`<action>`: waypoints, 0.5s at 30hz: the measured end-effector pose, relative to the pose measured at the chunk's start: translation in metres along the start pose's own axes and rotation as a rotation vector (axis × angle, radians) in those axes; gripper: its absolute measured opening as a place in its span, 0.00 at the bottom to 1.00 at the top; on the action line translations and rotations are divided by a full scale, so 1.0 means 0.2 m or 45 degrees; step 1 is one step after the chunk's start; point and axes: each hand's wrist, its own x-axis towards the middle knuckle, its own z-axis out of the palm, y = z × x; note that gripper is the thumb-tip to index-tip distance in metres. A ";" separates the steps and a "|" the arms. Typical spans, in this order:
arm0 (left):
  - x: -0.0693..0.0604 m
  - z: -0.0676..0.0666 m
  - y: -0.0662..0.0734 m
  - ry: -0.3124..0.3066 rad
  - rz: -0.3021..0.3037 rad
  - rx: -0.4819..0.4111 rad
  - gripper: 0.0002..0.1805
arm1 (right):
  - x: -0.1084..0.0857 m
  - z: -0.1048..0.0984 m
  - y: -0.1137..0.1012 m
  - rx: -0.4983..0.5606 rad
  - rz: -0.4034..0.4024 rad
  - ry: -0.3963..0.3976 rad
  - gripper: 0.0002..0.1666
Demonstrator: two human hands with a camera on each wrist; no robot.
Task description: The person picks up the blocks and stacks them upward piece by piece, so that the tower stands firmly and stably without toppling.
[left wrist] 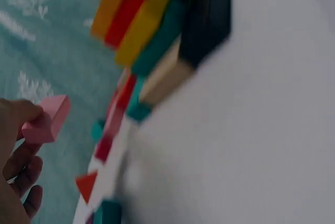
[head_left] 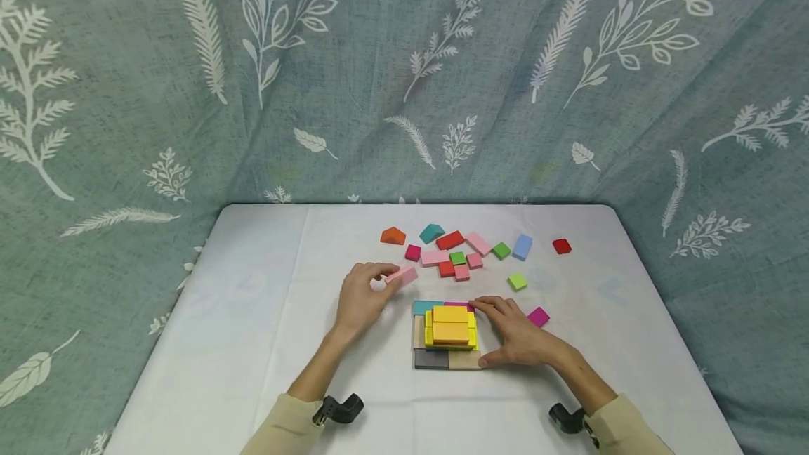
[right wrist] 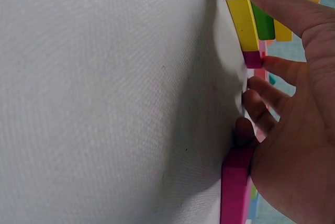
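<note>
A layered stack of blocks (head_left: 451,325) has yellow and orange blocks on top and a wider bottom layer with teal, magenta, beige and dark grey blocks. My left hand (head_left: 365,300) pinches a pink block (left wrist: 47,120) between thumb and fingers, up and to the left of the stack. My right hand (head_left: 521,335) lies along the stack's right side, thumb at the beige block (head_left: 464,360) at the lower right corner and a fingertip at the magenta block (right wrist: 253,59) at the far corner. Its other fingers are bent loosely.
Behind the stack lie loose blocks, among them an orange one (head_left: 393,236), a teal one (head_left: 432,233), a blue one (head_left: 522,246) and a dark red one (head_left: 562,246). A magenta block (head_left: 538,317) lies beside my right hand. A patterned cloth (head_left: 366,76) hangs behind the table.
</note>
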 end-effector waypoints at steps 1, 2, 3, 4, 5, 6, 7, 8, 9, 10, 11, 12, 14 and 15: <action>-0.01 0.02 0.04 -0.036 0.018 -0.061 0.11 | 0.00 0.00 0.00 -0.001 -0.002 0.000 0.65; -0.02 0.04 0.08 -0.075 0.034 -0.119 0.11 | 0.00 0.00 0.00 -0.001 -0.005 0.000 0.65; -0.02 0.06 0.12 -0.124 0.038 -0.184 0.11 | 0.00 0.00 0.00 -0.002 -0.006 -0.001 0.65; -0.03 0.07 0.16 -0.175 0.053 -0.243 0.10 | 0.00 0.00 0.01 -0.003 -0.008 -0.002 0.65; -0.04 0.09 0.19 -0.227 0.049 -0.282 0.11 | 0.00 -0.01 0.01 -0.004 -0.011 -0.002 0.65; -0.05 0.11 0.22 -0.279 0.046 -0.313 0.11 | 0.00 -0.01 0.00 -0.002 -0.015 -0.003 0.64; -0.06 0.12 0.25 -0.325 0.047 -0.333 0.12 | 0.00 -0.01 0.01 -0.001 -0.018 -0.003 0.64; -0.06 0.14 0.27 -0.364 0.046 -0.345 0.12 | 0.00 -0.01 0.00 -0.002 -0.022 -0.006 0.64; -0.06 0.15 0.28 -0.393 0.045 -0.351 0.12 | 0.00 -0.01 0.00 -0.001 -0.023 -0.008 0.64; -0.07 0.17 0.29 -0.412 0.047 -0.344 0.11 | 0.00 -0.01 0.00 0.001 -0.025 -0.010 0.64; -0.07 0.18 0.29 -0.425 0.045 -0.329 0.11 | 0.00 -0.01 0.00 0.003 -0.028 -0.011 0.64; -0.07 0.19 0.29 -0.432 0.044 -0.309 0.11 | 0.00 -0.01 0.01 0.004 -0.030 -0.012 0.64; -0.08 0.21 0.29 -0.436 0.033 -0.271 0.11 | 0.00 -0.01 0.00 0.003 -0.027 -0.012 0.63; -0.08 0.22 0.29 -0.436 0.025 -0.254 0.11 | 0.00 -0.01 0.00 0.004 -0.026 -0.009 0.63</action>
